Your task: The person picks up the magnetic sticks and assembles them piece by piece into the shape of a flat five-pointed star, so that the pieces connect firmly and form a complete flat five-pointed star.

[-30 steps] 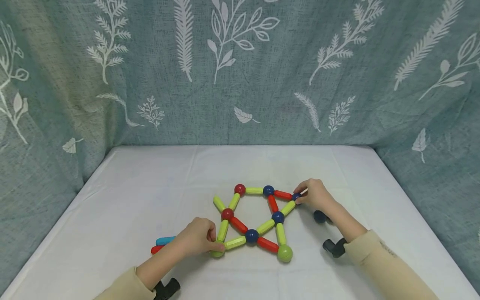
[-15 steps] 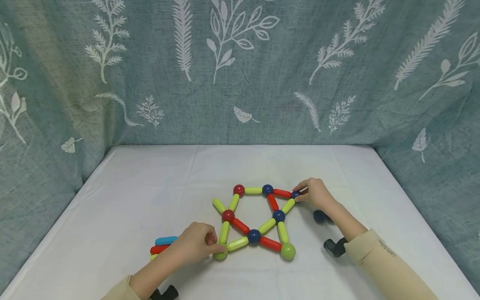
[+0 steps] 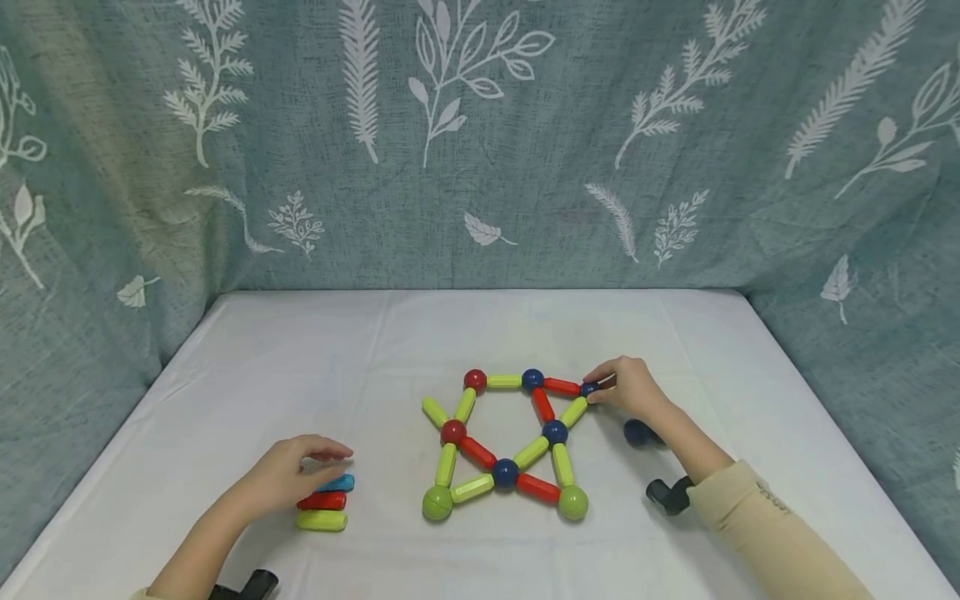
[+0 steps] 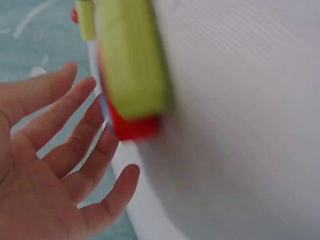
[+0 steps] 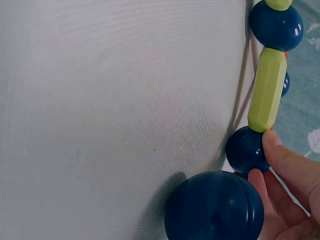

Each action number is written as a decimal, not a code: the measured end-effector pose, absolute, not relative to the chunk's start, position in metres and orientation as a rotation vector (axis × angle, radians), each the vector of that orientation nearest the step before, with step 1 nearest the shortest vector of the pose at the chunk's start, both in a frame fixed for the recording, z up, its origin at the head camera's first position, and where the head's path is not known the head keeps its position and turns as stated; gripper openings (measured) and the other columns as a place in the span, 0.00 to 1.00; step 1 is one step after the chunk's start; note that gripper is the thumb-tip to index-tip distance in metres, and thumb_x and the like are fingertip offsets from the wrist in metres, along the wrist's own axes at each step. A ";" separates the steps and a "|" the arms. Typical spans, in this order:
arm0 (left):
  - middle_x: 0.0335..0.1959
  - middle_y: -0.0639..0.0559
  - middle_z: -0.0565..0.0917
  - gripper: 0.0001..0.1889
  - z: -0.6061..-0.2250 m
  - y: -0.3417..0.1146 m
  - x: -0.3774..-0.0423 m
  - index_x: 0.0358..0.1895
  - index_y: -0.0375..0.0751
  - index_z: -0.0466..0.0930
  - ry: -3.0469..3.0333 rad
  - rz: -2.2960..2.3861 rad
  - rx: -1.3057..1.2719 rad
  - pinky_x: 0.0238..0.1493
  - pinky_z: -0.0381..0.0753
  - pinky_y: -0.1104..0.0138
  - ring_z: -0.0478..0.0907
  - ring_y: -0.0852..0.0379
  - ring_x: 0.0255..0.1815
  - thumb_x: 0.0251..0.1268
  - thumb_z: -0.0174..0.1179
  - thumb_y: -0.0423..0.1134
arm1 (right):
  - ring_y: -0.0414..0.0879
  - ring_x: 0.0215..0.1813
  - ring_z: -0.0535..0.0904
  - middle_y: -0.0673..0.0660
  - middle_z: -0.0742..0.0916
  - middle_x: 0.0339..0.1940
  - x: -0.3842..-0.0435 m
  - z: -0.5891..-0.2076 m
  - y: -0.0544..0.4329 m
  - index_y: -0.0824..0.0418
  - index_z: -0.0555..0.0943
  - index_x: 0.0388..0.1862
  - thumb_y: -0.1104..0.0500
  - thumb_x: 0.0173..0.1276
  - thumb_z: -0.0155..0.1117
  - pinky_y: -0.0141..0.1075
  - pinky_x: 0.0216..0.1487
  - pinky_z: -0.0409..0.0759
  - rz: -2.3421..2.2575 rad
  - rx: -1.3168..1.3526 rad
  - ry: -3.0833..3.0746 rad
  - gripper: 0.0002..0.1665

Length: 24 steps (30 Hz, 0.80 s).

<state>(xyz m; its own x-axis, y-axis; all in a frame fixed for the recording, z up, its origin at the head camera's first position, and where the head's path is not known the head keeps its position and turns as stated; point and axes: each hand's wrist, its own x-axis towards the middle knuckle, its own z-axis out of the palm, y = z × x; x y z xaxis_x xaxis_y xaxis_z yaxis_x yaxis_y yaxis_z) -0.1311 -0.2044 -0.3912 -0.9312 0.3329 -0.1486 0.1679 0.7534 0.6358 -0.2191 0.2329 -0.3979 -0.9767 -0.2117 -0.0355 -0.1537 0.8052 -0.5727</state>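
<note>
My right hand (image 3: 633, 390) pinches a dark blue ball (image 5: 247, 150) between thumb and fingers. That ball is the right corner of a flat frame of magnetic rods and balls, joined to a red rod (image 3: 562, 387) and a yellow-green rod (image 5: 268, 90). My left hand (image 3: 292, 473) hovers with spread fingers over three loose rods at the left. These are a blue rod (image 3: 342, 482), partly covered by the hand, a red rod (image 3: 322, 501) and a yellow-green rod (image 3: 322, 521). A green ball (image 3: 437, 503) forms the frame's near left corner, with no hand on it.
A loose dark blue ball (image 3: 638, 432) lies beneath the right forearm, another dark round piece partly hidden behind it. The frame's second green ball (image 3: 573, 503) is at its near right corner. White cloth (image 3: 300, 358) covers the table; a leaf-patterned curtain (image 3: 300, 150) hangs behind.
My left hand has let go of the green ball at the frame's near left corner and moved left to the loose rods. The right hand keeps its pinch on the blue ball.
</note>
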 end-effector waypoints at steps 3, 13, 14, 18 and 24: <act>0.43 0.46 0.81 0.14 -0.398 -0.216 -0.130 0.46 0.35 0.80 2.662 0.924 0.371 0.46 0.75 0.52 0.76 0.45 0.46 0.57 0.62 0.37 | 0.55 0.42 0.81 0.63 0.85 0.41 -0.220 -0.399 0.234 0.67 0.83 0.40 0.67 0.52 0.70 0.40 0.39 0.80 -0.934 -0.283 2.879 0.15; 0.38 0.49 0.80 0.10 -0.399 -0.228 -0.131 0.42 0.34 0.81 2.598 0.926 0.381 0.38 0.79 0.63 0.76 0.54 0.37 0.55 0.62 0.32 | 0.54 0.45 0.80 0.61 0.84 0.45 -0.223 -0.404 0.244 0.64 0.82 0.44 0.62 0.54 0.69 0.40 0.40 0.79 -1.035 -0.184 2.787 0.17; 0.37 0.49 0.80 0.10 -0.399 -0.227 -0.132 0.41 0.34 0.81 2.602 0.923 0.369 0.38 0.79 0.62 0.76 0.53 0.37 0.55 0.62 0.31 | 0.54 0.45 0.79 0.62 0.84 0.45 -0.223 -0.404 0.244 0.64 0.82 0.44 0.61 0.54 0.69 0.40 0.40 0.79 -1.039 -0.176 2.783 0.17; 0.38 0.48 0.80 0.09 -0.392 -0.218 -0.142 0.41 0.34 0.81 2.649 0.906 0.388 0.40 0.78 0.57 0.77 0.50 0.39 0.56 0.60 0.30 | 0.54 0.45 0.79 0.62 0.83 0.45 -0.223 -0.404 0.244 0.64 0.82 0.45 0.61 0.55 0.69 0.41 0.41 0.79 -1.039 -0.140 2.780 0.18; 0.41 0.43 0.80 0.08 -0.380 -0.188 -0.172 0.41 0.33 0.81 2.705 0.937 0.496 0.37 0.79 0.60 0.77 0.46 0.41 0.58 0.58 0.28 | 0.55 0.47 0.79 0.62 0.83 0.46 -0.223 -0.405 0.245 0.64 0.82 0.46 0.59 0.56 0.69 0.43 0.43 0.78 -1.056 -0.120 2.767 0.19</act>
